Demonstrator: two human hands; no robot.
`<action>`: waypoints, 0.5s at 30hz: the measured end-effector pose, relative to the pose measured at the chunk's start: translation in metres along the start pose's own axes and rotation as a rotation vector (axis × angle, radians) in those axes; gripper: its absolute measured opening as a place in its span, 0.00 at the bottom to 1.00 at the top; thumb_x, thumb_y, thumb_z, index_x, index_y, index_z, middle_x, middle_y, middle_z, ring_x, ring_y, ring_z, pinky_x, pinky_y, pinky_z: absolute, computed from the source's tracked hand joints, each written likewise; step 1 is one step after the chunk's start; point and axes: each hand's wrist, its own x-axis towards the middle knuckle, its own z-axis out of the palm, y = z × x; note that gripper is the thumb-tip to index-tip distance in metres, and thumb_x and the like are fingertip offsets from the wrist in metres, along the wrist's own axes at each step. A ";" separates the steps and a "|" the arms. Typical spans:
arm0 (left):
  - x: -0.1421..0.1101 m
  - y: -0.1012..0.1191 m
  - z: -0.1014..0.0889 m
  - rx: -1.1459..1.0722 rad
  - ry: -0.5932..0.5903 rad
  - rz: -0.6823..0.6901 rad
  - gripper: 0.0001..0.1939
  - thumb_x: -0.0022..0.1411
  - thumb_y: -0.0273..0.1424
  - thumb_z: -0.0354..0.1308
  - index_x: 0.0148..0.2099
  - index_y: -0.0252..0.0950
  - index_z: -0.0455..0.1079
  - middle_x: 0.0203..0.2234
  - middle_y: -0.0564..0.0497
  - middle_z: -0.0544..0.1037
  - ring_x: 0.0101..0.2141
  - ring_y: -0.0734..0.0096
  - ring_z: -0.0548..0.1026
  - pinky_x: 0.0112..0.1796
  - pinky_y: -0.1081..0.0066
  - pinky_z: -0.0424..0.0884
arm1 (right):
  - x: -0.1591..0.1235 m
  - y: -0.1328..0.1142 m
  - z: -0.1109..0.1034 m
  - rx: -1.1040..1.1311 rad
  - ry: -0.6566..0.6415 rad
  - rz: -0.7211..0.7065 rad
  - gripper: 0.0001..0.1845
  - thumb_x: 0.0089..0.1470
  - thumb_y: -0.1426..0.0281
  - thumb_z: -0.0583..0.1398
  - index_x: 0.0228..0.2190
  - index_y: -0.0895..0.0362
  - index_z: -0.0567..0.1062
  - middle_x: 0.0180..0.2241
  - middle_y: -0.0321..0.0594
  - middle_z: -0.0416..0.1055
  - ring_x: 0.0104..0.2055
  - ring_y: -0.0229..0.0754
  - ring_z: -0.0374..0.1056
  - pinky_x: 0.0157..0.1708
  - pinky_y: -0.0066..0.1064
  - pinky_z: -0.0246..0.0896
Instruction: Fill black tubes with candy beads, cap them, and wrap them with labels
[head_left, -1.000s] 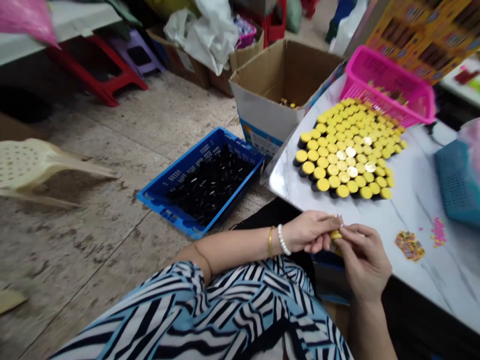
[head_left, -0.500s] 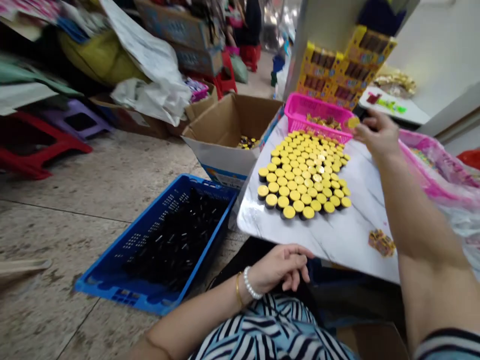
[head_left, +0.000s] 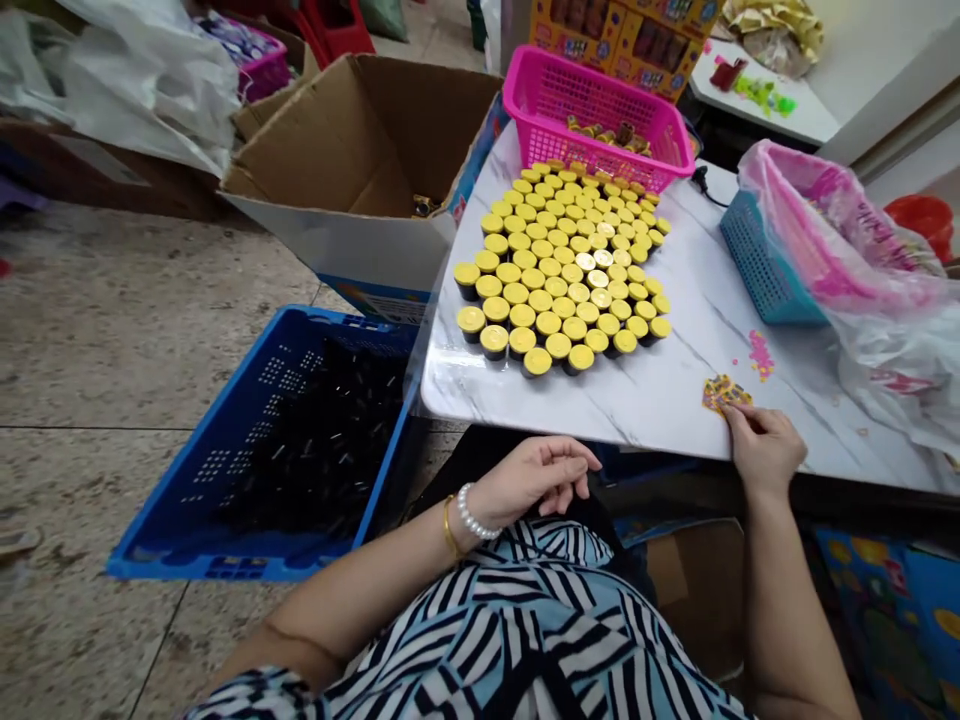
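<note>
My right hand (head_left: 766, 445) is at the table's front edge, thumb and fingertips pinched on the near edge of a small pile of colourful printed paper pieces (head_left: 724, 392). Whether it grips one or several is hidden by the fingers. Above my lap rests my left hand (head_left: 541, 476), loosely curled with fingers apart and nothing in it. Many small black tubs with yellow lids (head_left: 549, 268) stand packed together on the white marbled table (head_left: 675, 345), away from both hands. Behind them, a pink basket (head_left: 600, 110) contains small yellow-and-brown pieces.
On the floor to the left is a blue crate (head_left: 225, 455) full of black pieces. An open cardboard box (head_left: 360, 150) adjoins the table's left side. Pink bits (head_left: 760, 355) lie beyond the paper pile. A teal basket (head_left: 769, 265) with plastic bags stands at the right.
My right hand has come down from beside the pink basket, where it held up a small yellow item, to the paper pieces at the front edge. The view has tilted down; my left hand stays put.
</note>
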 end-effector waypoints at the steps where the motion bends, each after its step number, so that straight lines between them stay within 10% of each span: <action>1: 0.004 0.001 0.007 0.004 -0.008 0.002 0.25 0.61 0.46 0.72 0.47 0.29 0.77 0.28 0.50 0.79 0.19 0.84 0.71 0.17 0.82 0.60 | -0.004 0.002 0.004 0.005 0.013 0.004 0.20 0.57 0.54 0.66 0.32 0.60 0.86 0.27 0.42 0.76 0.30 0.42 0.68 0.36 0.36 0.63; 6: 0.013 0.008 0.038 0.040 0.086 0.058 0.26 0.60 0.49 0.72 0.45 0.29 0.76 0.28 0.51 0.78 0.19 0.83 0.70 0.17 0.82 0.59 | -0.016 -0.023 0.000 0.075 0.118 -0.036 0.17 0.60 0.55 0.67 0.34 0.57 0.86 0.27 0.40 0.77 0.32 0.42 0.68 0.42 0.37 0.65; 10: 0.016 0.017 0.053 0.139 0.202 0.167 0.31 0.60 0.54 0.69 0.48 0.29 0.76 0.35 0.47 0.79 0.24 0.80 0.73 0.17 0.80 0.62 | -0.045 -0.084 -0.014 0.260 0.134 -0.331 0.05 0.59 0.65 0.70 0.37 0.52 0.86 0.28 0.36 0.78 0.30 0.38 0.68 0.41 0.35 0.65; 15: 0.015 0.021 0.046 0.208 0.267 0.315 0.29 0.56 0.51 0.73 0.45 0.29 0.78 0.27 0.51 0.77 0.23 0.80 0.70 0.21 0.80 0.62 | -0.076 -0.155 -0.012 0.533 -0.016 -0.548 0.14 0.56 0.72 0.71 0.45 0.48 0.84 0.30 0.34 0.77 0.33 0.38 0.70 0.41 0.33 0.67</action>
